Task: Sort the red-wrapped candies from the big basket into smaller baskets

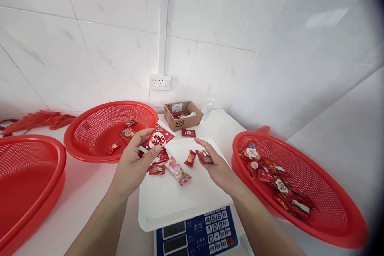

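Observation:
My left hand (133, 162) is closed around a red candy packet (157, 139) with a white circle and a red character, held over the left side of the white scale tray (180, 204). More red packets show beneath its fingers; whether they are gripped too I cannot tell. On the tray below lie a small red packet (157, 169) and a long pink-and-white wrapped bar (179, 171). My right hand (221, 170) pinches a small dark red packet (204, 157) over the tray's right part. Just left of it sits a small red wrapped candy (190, 158).
Red plastic baskets stand around: one at far left (60, 160), one behind left (87, 114) with several candies, one at right (336, 200) holding many packets. A cardboard box (187, 121) and a red packet (189, 133) are behind the tray. The scale's keypad (217, 228) faces me.

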A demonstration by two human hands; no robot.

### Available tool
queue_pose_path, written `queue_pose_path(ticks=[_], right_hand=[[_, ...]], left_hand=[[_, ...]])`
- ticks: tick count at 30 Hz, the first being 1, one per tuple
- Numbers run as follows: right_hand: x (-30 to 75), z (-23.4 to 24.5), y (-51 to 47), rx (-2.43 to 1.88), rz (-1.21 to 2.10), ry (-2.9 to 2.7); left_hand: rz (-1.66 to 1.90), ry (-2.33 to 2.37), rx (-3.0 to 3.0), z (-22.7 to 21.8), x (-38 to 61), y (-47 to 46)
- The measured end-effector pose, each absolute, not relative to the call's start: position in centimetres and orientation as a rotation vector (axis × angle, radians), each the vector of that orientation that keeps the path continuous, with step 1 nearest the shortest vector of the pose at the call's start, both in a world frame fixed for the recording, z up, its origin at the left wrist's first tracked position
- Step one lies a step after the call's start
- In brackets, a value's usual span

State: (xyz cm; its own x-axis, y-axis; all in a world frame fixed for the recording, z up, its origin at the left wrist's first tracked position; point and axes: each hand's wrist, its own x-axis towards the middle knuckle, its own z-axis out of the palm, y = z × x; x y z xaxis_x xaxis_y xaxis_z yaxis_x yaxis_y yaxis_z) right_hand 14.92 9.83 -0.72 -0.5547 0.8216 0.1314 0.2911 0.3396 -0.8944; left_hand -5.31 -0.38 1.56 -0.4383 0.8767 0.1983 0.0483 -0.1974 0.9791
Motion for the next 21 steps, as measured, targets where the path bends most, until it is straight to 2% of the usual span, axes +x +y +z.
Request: queue_pose_path(ticks=[3,10,17,21], right_hand=[[14.9,-0.5,9.5,-0.977,1.106,-2.001],[15.9,-1.0,8.9,-1.054,0.759,-2.429],[16.9,0.4,8.8,-1.121,0.640,-2.668],[16.9,0.4,8.1,-1.001,0.740,-2.705]], left_hand=[[1.773,1.439,1.083,1.7,-5.2,-0.9],[1.776,1.439,1.096,2.5,-5.0,-1.5],[1.774,1.457,1.082,2.5,-4.9,-1.5],[1.783,1.433,1.112,2.6,-4.9,-1.5]])
